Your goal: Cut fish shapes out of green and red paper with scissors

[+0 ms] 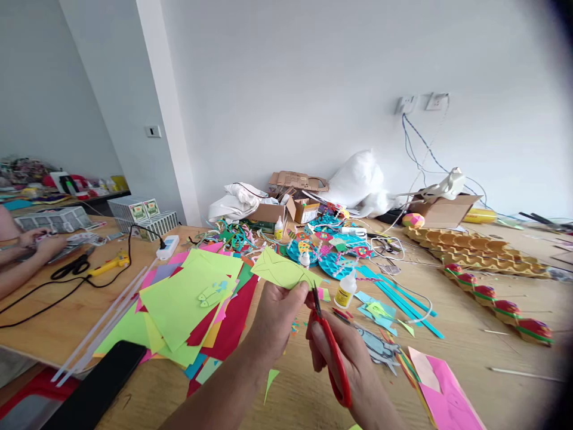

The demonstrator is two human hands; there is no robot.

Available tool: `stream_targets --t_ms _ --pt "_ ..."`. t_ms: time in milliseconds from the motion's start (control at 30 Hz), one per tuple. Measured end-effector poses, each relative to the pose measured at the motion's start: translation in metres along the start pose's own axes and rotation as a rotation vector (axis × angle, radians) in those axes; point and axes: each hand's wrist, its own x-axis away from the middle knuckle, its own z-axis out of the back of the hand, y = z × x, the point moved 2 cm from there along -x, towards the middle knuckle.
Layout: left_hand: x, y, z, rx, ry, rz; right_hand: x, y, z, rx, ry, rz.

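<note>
My left hand (278, 316) pinches a piece of yellow-green paper (280, 267) with a fish-like outline drawn on it. Fingers of my right hand (340, 346) are wrapped round red-handled scissors (338, 364), whose blades meet the paper's right edge. Below my hands a small green paper scrap (271, 381) lies on the wooden table. A glue bottle (345, 291) with a yellow label stands just beyond my right hand. Left of my hands is a pile of coloured paper sheets (179, 298), with small fish cutouts (210, 294) on top.
At front left lies a black phone (101, 382). A co-worker's hands (40, 242) are at the far left, near black scissors (71, 267) and a yellow glue gun (110, 263). Egg cartons (474, 251) and red-topped carton pieces (505, 309) occupy the right. Cardboard boxes (268, 213) stand by the wall.
</note>
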Motion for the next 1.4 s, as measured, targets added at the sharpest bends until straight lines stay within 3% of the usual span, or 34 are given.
stream_targets --t_ms 367,1400 --pt "0.0013 -0.001 -0.003 0.072 0.025 -0.021 0.0013 0.0016 0.0003 0.006 0.0 0.006" --pt "0.0008 -0.0017 -0.001 0.012 0.026 -0.034 0.0 0.0067 0.0017 0.005 -0.005 -0.011"
